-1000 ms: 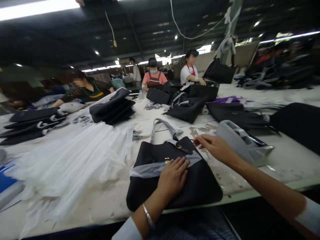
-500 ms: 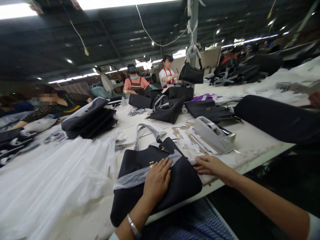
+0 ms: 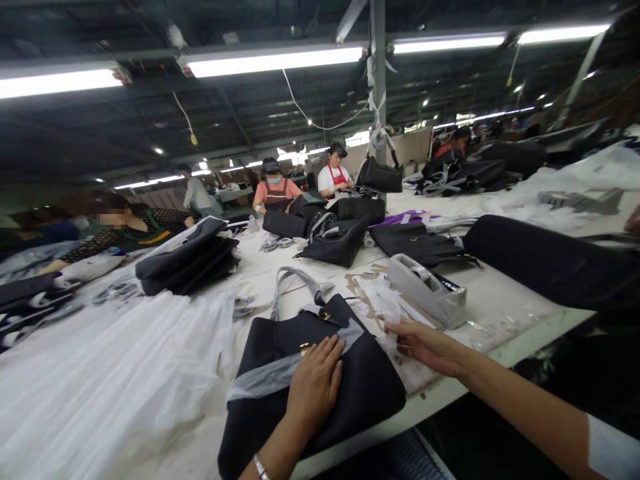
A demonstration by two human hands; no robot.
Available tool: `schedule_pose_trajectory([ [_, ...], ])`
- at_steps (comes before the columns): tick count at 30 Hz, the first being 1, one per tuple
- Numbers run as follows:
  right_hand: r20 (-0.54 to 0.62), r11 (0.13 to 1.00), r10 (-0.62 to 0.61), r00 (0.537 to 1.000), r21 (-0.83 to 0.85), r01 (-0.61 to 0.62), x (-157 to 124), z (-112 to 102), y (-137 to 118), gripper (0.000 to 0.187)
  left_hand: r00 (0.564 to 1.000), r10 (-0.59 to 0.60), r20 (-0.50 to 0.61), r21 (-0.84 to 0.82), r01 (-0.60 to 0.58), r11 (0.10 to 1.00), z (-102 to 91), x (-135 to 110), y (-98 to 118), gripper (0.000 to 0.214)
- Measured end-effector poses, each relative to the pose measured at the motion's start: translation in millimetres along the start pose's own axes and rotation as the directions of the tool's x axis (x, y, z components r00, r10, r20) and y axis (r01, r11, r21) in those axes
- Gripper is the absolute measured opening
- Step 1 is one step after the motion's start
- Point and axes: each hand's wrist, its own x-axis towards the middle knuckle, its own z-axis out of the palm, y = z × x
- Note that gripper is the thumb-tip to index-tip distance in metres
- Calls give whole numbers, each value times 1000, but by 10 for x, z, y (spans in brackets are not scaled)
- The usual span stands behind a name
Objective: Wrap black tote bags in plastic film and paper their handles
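Note:
A black handbag lies on the table right before me, a grey-wrapped handle standing up at its far edge. Thin grey wrapping crosses its front beside a small gold clasp. My left hand rests flat on the bag and over part of the wrapping, fingers stretched. To the bag's right, my right hand is held above the tabletop, index finger extended and the other fingers loosely bent. White paper scraps lie just beyond its fingertips; whether they touch is unclear.
A grey tape dispenser stands behind my right hand. White sheeting spreads over the left side. Stacked black pieces and several more black bags lie farther back. Co-workers are across the table. The table edge runs at front right.
My right hand has shifted slightly away from the bag towards the paper scraps, where a larger white piece now shows. My left hand stays on the bag. The view has tilted up.

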Motion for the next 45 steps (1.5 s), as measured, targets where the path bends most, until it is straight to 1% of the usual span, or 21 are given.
schedule_pose_trajectory([
  [2, -100, 989, -144, 985, -30, 142, -64, -19, -61, 44, 1000, 0, -5, -11, -1, 1000, -3, 0, 4, 44],
  [3, -113, 973, -231, 966, -50, 227, -108, -35, -92, 50, 1000, -1, -6, -19, 1, 1000, -7, 0, 7, 44],
  [5, -37, 927, -362, 931, -117, 356, -204, -87, -139, 67, 1000, -13, -1, -34, 13, 999, -19, 2, 17, 43],
  [6, 38, 911, -380, 924, -159, 381, -246, -120, -150, 76, 1000, -22, 7, -39, 23, 999, -26, 3, 22, 43],
  [8, 196, 895, -329, 924, -247, 371, -293, -184, -143, 88, 999, -41, 28, -44, 43, 998, -40, 7, 31, 43],
  [10, 261, 866, -300, 918, -328, 376, -282, -219, -103, 80, 998, -51, 42, -47, 53, 997, -50, 9, 39, 43],
  [11, 246, 840, -317, 916, -375, 391, -259, -223, -79, 71, 998, -53, 44, -49, 56, 997, -54, 10, 43, 43],
  [13, 128, 781, -372, 920, -492, 384, -194, -211, -37, 52, 998, -54, 42, -51, 56, 997, -56, 10, 46, 43],
  [15, -36, 744, -394, 918, -599, 296, -130, -203, -16, 41, 998, -48, 44, -50, 50, 997, -50, 10, 44, 43],
  [17, -180, 754, -389, 904, -626, 199, -79, -230, -13, 36, 998, -44, 43, -46, 46, 998, -36, 10, 35, 44],
  [19, -268, 805, -390, 881, -563, 185, -34, -299, -16, 34, 998, -42, 43, -38, 43, 998, -20, 9, 25, 44],
  [22, -371, 886, -394, 841, -398, 238, 43, -435, -27, 33, 999, -32, 40, -30, 33, 999, -1, 3, 11, 45],
  [26, -433, 919, -379, 818, -283, 275, 92, -556, -82, 36, 999, -21, 29, -22, 21, 1000, 10, -6, -4, 44],
  [28, -405, 912, -391, 827, -287, 292, 39, -570, -110, 43, 999, -22, 27, -14, 22, 1000, 12, -5, -8, 44],
  [30, -375, 924, -340, 863, -306, 231, -62, -550, -107, 51, 999, -23, 29, -11, 24, 1000, 10, -1, -8, 44],
  [32, -327, 949, -185, 927, -305, 82, -173, -494, -56, 60, 999, -26, 29, -13, 26, 1000, 7, 2, -4, 43],
  [34, -285, 958, -32, 958, -281, -52, -245, -404, 28, 68, 999, -24, 26, -12, 25, 1000, 6, 1, 1, 43],
  [35, -257, 961, 4, 966, -267, -75, -254, -350, 72, 70, 1000, -22, 22, -8, 22, 1000, 7, -1, 3, 43],
  [40, -219, 951, -30, 975, -308, -40, -45, -94, 137, 64, 1000, 10, -18, 35, -9, 999, 34, -16, -8, 44],
  [42, -238, 934, -54, 970, -356, -35, 67, -41, 92, 55, 999, 23, -35, 51, -22, 998, 42, -13, -17, 44],
  [45, -249, 934, -149, 957, -352, 54, 153, -34, 39, 34, 998, 23, -50, 55, -20, 998, 37, -7, -17, 44],
])
